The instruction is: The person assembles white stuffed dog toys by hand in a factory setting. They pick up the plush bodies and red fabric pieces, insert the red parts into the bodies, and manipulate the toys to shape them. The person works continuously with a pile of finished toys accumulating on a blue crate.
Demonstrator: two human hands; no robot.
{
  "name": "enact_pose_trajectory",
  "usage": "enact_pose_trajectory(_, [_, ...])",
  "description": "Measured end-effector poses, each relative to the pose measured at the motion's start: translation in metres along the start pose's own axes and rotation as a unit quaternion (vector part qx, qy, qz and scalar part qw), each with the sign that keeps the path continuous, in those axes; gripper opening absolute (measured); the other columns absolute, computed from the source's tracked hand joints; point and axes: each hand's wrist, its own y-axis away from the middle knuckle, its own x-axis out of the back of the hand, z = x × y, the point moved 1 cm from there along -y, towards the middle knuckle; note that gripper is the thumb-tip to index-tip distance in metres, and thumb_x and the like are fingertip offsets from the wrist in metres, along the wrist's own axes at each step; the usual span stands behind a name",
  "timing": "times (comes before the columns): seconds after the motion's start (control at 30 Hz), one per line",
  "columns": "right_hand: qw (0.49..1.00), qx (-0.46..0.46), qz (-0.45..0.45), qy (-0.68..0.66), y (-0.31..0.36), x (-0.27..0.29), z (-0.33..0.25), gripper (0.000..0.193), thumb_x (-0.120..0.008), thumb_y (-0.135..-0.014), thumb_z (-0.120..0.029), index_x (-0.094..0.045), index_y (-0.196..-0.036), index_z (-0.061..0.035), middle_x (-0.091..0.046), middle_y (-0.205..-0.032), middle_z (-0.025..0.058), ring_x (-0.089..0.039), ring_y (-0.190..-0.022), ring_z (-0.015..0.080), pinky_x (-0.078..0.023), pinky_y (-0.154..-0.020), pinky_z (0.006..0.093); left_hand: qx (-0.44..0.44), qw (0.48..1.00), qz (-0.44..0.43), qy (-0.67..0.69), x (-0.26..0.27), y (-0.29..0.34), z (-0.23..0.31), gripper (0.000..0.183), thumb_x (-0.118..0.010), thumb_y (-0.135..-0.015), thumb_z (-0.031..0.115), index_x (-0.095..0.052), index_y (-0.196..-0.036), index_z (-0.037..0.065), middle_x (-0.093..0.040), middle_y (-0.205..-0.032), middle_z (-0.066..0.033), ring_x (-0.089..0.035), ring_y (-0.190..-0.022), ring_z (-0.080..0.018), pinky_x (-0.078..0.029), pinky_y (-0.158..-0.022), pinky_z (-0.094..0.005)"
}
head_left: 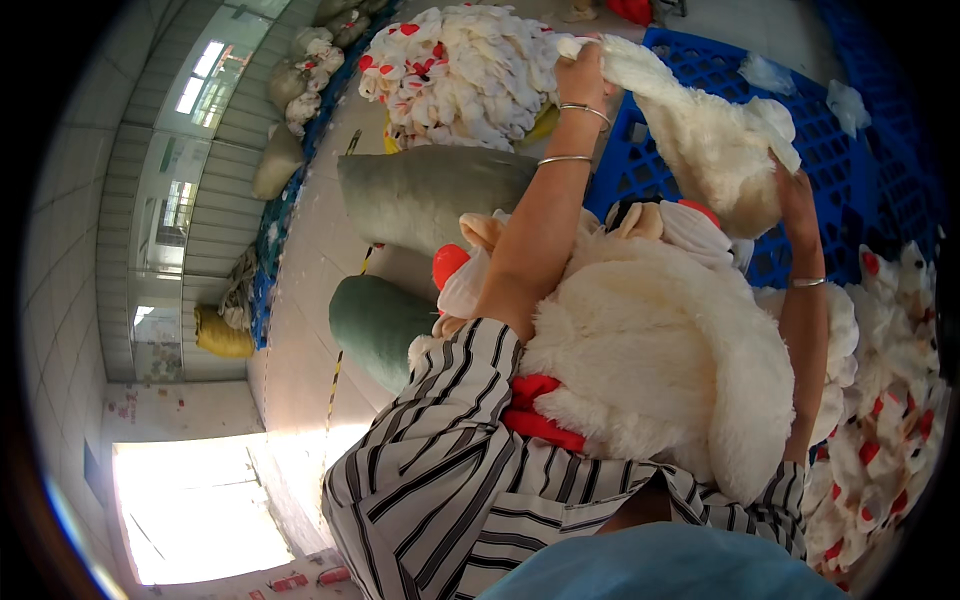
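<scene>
Between my two hands stretches a long cream plush piece, unstuffed-looking and fluffy. My left hand, up at the top, is closed on its narrow end. Lower and farther right, my right hand grips its wider end, though its fingers are partly hidden by the fabric. Across my lap and chest lies a heap of white plush pieces with long fur. Red fabric shows under that heap, and a red and white plush part sticks out beside my left forearm.
Blue plastic crates or pallets stand ahead of me. A big pile of white and red plush pieces rises at the far left, another pile at my right. A grey-green sack and a dark green sack lie on the left.
</scene>
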Motion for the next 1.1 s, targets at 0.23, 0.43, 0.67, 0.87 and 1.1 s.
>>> enact_pose_trajectory(0.23, [0.998, -0.035, 0.016, 0.045, -0.012, 0.004, 0.016, 0.034, -0.044, -0.097, -0.015, -0.058, -0.128, -0.0077, -0.065, -0.106, 0.0133, -0.059, -0.092, 0.0202, -0.044, -0.085, 0.0294, -0.032, 0.999, -0.002, 0.018, 0.004, -0.001, -0.001, 0.020, -0.055, -0.089, 0.011, -0.063, -0.107, 0.005, -0.065, -0.085, -0.0110, -0.058, -0.058, -0.0193, -0.042, -0.042, -0.0315])
enact_pose_trajectory(0.43, [0.991, 0.061, -0.005, 0.121, -0.011, 0.020, 0.032, 0.031, -0.047, -0.098, -0.021, -0.063, -0.120, -0.0054, -0.066, -0.101, 0.0106, -0.059, -0.087, 0.0166, -0.046, -0.080, 0.0304, -0.033, 0.999, -0.008, 0.007, -0.001, 0.002, -0.004, 0.018, -0.055, -0.089, 0.009, -0.062, -0.105, 0.005, -0.064, -0.088, -0.0122, -0.061, -0.064, -0.0210, -0.041, -0.044, -0.0296])
enact_pose_trajectory(0.67, [0.973, -0.113, -0.045, 0.198, -0.019, 0.007, 0.044, 0.050, -0.058, -0.091, -0.047, -0.071, -0.088, 0.0014, -0.067, -0.078, 0.0065, -0.060, -0.068, 0.0127, -0.047, -0.062, 0.0259, -0.003, 0.999, 0.047, 0.006, 0.008, 0.000, 0.009, 0.025, -0.052, -0.090, 0.020, -0.057, -0.111, 0.008, -0.063, -0.098, -0.0138, -0.061, -0.077, -0.0215, -0.042, -0.051, -0.0295])
enact_pose_trajectory(0.87, [0.983, 0.088, 0.157, 0.028, -0.018, 0.065, 0.044, 0.046, -0.060, -0.089, -0.047, -0.068, -0.109, -0.0059, -0.062, -0.074, 0.0074, -0.059, -0.059, 0.0151, -0.050, -0.053, 0.0311, 0.061, 0.992, -0.111, 0.000, -0.019, 0.018, -0.004, 0.039, -0.055, -0.091, 0.023, -0.045, -0.124, 0.005, -0.060, -0.119, -0.0179, -0.058, -0.101, -0.0247, -0.046, -0.076, -0.0347])
enact_pose_trajectory(1.1, [0.513, 0.018, 0.476, 0.714, 0.032, 0.201, -0.058, 0.033, -0.045, -0.094, -0.032, -0.066, -0.102, -0.0081, -0.069, -0.093, 0.0108, -0.067, -0.084, 0.0280, -0.053, -0.071, 0.0427, 0.094, 0.984, -0.146, -0.048, -0.014, 0.025, -0.024, 0.037, -0.055, -0.091, 0.022, -0.047, -0.122, 0.003, -0.062, -0.116, -0.0174, -0.060, -0.097, -0.0237, -0.046, -0.073, -0.0337])
